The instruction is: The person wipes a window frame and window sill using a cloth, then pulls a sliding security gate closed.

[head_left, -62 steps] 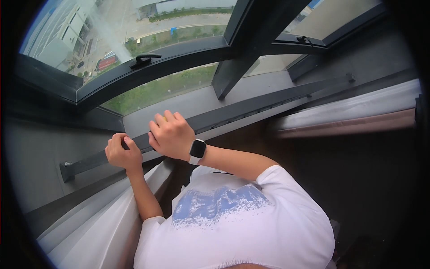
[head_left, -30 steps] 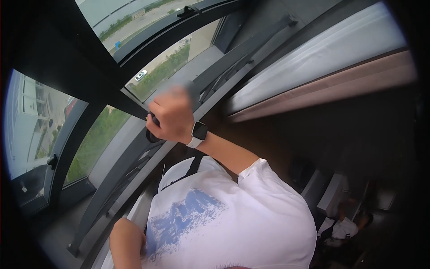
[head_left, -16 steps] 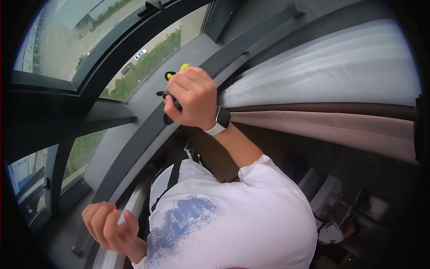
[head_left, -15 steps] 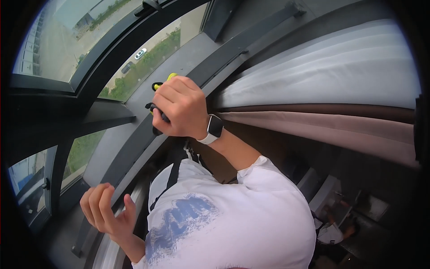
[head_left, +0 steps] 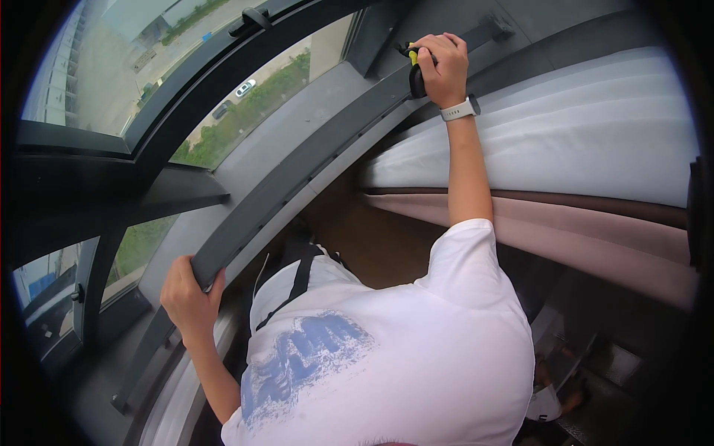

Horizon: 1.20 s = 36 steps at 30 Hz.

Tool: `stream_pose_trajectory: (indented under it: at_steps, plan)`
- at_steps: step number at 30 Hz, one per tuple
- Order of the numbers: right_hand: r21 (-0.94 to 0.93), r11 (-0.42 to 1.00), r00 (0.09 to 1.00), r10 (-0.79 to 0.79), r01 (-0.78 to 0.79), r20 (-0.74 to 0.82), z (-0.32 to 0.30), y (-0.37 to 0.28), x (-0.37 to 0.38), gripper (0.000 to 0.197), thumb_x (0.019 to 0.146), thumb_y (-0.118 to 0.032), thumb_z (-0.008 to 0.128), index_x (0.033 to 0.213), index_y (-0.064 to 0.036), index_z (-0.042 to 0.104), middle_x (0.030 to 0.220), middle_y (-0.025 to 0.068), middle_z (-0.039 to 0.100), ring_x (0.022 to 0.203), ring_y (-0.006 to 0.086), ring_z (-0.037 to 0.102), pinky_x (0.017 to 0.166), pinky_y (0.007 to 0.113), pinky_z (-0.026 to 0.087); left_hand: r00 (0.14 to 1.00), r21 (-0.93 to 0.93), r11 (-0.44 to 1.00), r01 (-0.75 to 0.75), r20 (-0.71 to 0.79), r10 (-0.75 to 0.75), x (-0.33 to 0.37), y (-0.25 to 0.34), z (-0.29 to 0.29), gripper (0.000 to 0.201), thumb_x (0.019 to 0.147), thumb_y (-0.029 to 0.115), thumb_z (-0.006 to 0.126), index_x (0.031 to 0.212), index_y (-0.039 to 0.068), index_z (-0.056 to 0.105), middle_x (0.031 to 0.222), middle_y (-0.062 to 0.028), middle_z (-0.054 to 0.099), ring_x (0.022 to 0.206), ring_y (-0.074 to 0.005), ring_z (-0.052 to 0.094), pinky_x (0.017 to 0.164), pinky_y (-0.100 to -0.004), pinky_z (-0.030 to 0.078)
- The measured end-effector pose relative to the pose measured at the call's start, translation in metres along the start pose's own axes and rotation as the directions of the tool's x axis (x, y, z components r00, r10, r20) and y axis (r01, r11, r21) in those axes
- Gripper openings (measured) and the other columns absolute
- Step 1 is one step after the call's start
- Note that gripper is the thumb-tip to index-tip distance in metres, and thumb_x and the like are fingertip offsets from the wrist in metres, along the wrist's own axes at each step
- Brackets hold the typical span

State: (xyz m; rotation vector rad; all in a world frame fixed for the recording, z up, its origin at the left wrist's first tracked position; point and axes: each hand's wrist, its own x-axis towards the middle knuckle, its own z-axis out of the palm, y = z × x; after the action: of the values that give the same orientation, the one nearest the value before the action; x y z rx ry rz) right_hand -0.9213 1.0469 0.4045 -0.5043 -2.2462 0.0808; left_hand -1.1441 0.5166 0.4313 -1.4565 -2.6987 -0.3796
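Black-yellow object (head_left: 417,82) juts left from clenched right hand (head_left: 445,68); left hand (head_left: 189,299) clasps rail (head_left: 290,171).

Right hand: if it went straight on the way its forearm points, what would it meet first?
Probably the dark grey panel beyond the rail. The right hand overlaps the rail in view, with the panel ahead; depth is unclear.

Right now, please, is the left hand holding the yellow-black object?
No, the left hand grips the rail; the right hand holds that object.
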Motion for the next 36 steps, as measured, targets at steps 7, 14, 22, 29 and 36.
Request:
stream_pose_trajectory:
  at_steps: [7,14,22,29,36]
  plan:
    - [0.216,0.975,0.989,-0.087,0.06,0.116,0.031,-0.178,-0.017,0.013,0.085,-0.017,0.069,0.077,-0.0067,0.068,0.081,0.0084,0.067,0.082,0.0321,0.066,0.082,0.046,0.054,0.998,0.051,0.997,0.064,-0.008,-0.064,-0.003,0.004,0.003,0.049,0.076,0.03,0.092,0.11,0.003,0.067,0.092,-0.0174,0.071,0.081,-0.0416,0.071,0.071,-0.048,0.056]
    - [0.388,0.912,0.969,-0.201,0.133,0.142,0.073,-0.369,-0.059,0.02,0.079,-0.027,0.073,0.071,-0.0081,0.071,0.075,0.0087,0.06,0.083,0.0293,0.061,0.08,0.043,0.049,0.997,0.028,0.996,0.079,-0.014,-0.079,-0.007,0.001,0.005,0.046,0.077,0.03,0.091,0.106,0.004,0.066,0.089,-0.0193,0.069,0.08,-0.0443,0.069,0.07,-0.0506,0.053]
    - [0.353,0.918,0.973,-0.219,0.181,0.071,0.045,-0.235,-0.03,0.021,0.084,-0.026,0.074,0.075,-0.0078,0.072,0.078,0.0079,0.066,0.077,0.0313,0.066,0.084,0.045,0.053,0.99,0.03,0.997,0.072,-0.124,-0.068,-0.013,-0.003,0.013,0.044,0.083,0.028,0.088,0.111,0.001,0.066,0.095,-0.0233,0.069,0.09,-0.0481,0.068,0.078,-0.0528,0.053]
    - [0.115,0.964,0.971,-0.24,0.24,-0.014,0.001,0.019,0.007,0.025,0.094,-0.021,0.06,0.086,-0.0052,0.077,0.09,0.0104,0.078,0.087,0.0303,0.074,0.09,0.045,0.054,0.989,0.107,0.993,0.058,-0.139,-0.043,-0.02,-0.023,0.024,0.055,0.102,0.054,0.068,0.112,-0.001,0.067,0.098,-0.0231,0.069,0.091,-0.049,0.068,0.077,-0.0519,0.052]
    - [0.015,0.997,0.995,-0.07,0.069,0.073,-0.039,0.227,0.037,0.029,0.097,-0.02,0.056,0.088,-0.003,0.077,0.092,0.0122,0.079,0.091,0.0338,0.074,0.091,0.045,0.056,0.973,0.114,0.99,0.079,-0.224,-0.052,-0.042,-0.047,0.04,0.06,0.114,0.053,0.047,0.107,-0.003,0.069,0.094,-0.0228,0.069,0.086,-0.0483,0.069,0.074,-0.0508,0.052]
